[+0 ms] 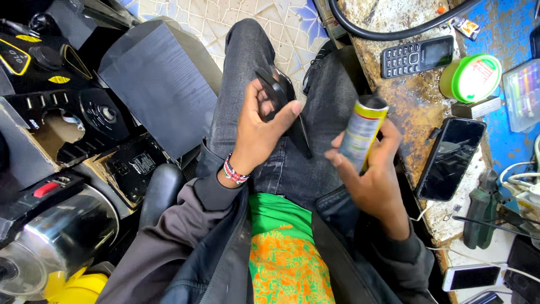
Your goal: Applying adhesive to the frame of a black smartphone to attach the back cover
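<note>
Your left hand [261,132] is raised over your lap, wrist bent back, fingers and thumb curled around one dark phone [284,107]. Its long axis runs from upper left to lower right, the lower end pointing down toward your right knee. To the right, your right hand [374,174] is closed around one yellow-and-grey spray can [363,135]; the can stands nearly upright, tilted slightly right, its dark top pointing away from you (the image is blurred here, so the nozzle cannot be made out). The palm wraps it from the right, fingers in front. Further right, on the rusty workbench [413,107], lie one black keypad phone [417,55], one green round tub [471,77], one black smartphone [451,159] lying face up, and one white smartphone [471,277] near the lower edge.
</note>
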